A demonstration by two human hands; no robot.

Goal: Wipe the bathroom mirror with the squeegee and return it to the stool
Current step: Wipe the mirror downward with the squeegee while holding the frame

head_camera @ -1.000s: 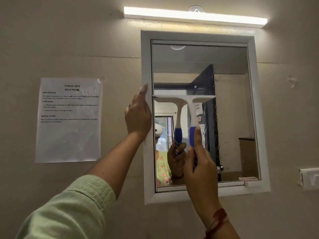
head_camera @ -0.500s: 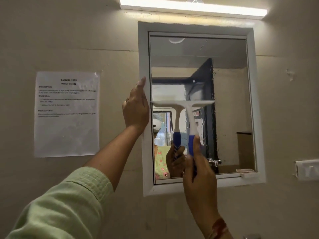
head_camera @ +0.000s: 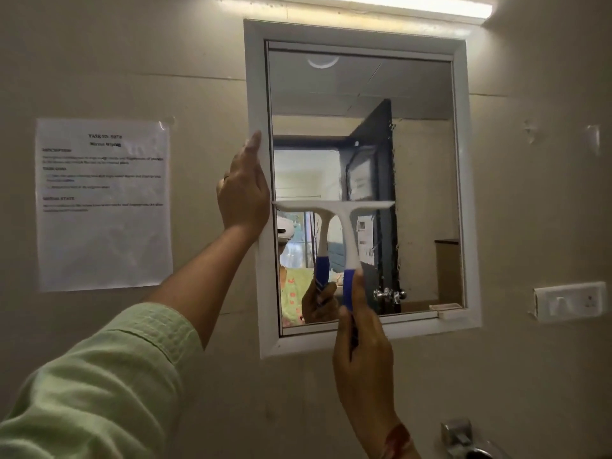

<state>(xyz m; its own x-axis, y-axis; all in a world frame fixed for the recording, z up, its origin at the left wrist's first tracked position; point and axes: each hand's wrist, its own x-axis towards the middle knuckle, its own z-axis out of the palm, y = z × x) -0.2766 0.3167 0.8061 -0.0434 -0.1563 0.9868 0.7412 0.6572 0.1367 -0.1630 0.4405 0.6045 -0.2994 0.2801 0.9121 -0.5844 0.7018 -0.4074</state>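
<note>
Under a strip light [head_camera: 397, 3] on the beige wall [head_camera: 530, 376], the squeegee [head_camera: 334, 207] lies with its blade across the left half of the mirror [head_camera: 424, 180] at mid-height, its blue handle gripped by the right hand [head_camera: 362, 352], while the left hand [head_camera: 243, 193] presses flat, fingers straight, against the white frame [head_camera: 472, 193].

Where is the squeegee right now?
Head view: the squeegee is on the mirror, left half, blade mid-height beside the left hand; the right hand grips its handle.

Squeegee [head_camera: 334, 207] on mirror [head_camera: 420, 180]; paper sheet [head_camera: 102, 207] left.
</note>
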